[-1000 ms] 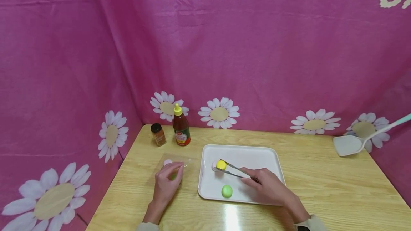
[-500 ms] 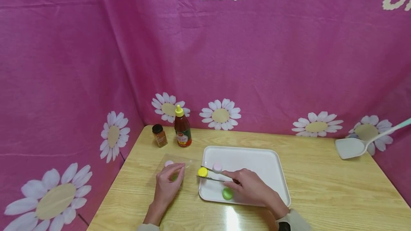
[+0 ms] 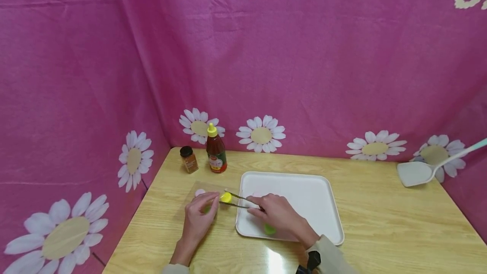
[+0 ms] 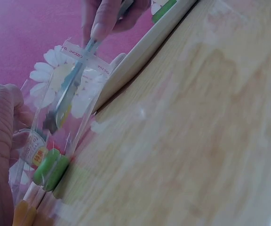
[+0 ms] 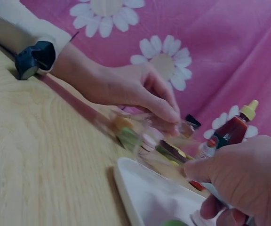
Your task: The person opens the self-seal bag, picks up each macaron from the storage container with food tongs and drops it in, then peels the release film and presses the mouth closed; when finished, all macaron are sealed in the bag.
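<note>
Near the tabletop's [image 3: 380, 223] left edge, left hand [image 3: 201, 211] pinches plastic bag [image 4: 66, 137], right hand [image 3: 277, 212] grips tongs [image 4: 71, 85]; snagging plastic could dislodge yellow macaron [image 3: 226, 198].

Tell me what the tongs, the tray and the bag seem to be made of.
Tongs: likely metal, with a grey sheen on slim arms. Tray: probably hard plastic, smooth white and softly glossy, though melamine is possible. Bag: apparently thin plastic film; the green piece shows through.

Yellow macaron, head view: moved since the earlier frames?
Yes, leftward: the yellow macaron, first over the white tray, is now in the tongs past the tray's left edge.
</note>
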The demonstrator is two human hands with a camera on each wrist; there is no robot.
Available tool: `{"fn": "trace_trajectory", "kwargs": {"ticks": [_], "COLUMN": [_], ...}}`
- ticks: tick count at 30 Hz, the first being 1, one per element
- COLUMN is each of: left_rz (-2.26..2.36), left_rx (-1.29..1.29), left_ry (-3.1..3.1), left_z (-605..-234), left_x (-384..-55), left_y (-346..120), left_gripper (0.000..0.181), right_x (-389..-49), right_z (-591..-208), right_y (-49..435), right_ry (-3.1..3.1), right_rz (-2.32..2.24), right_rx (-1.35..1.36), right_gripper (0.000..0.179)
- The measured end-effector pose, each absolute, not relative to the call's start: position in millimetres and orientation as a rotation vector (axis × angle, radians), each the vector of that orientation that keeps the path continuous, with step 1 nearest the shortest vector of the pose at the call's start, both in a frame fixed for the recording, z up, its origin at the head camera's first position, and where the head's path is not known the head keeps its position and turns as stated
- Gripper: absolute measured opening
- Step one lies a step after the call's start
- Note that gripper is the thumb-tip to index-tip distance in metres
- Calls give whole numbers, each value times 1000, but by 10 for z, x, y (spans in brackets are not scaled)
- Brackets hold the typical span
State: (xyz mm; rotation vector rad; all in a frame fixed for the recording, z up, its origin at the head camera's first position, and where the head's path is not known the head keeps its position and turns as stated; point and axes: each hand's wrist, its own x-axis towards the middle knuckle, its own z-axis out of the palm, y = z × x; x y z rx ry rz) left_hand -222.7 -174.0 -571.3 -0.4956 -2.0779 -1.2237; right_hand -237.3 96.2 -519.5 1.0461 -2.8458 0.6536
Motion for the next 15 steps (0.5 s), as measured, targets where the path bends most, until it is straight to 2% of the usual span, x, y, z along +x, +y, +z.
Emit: {"fn": "trace_trajectory", "kwargs": {"ticks": [7,15], "left_rz": [-1222,-1223], "left_rx": [-501,-517], "left_ry": [-2057,-2038], "left_z": [-5706,-5709], "left_x": [-2248,-2245], "left_y": [-1730,-1731], "left_gripper": [15,16], "right_x": [-2400,-2404], "right_z": [-5256,-5273], "right_y": [751,553], "right_ry": [-2840,-2847], "right_rz": [608,651], "right_rx": [984,917], "right_gripper": [35,25]}}
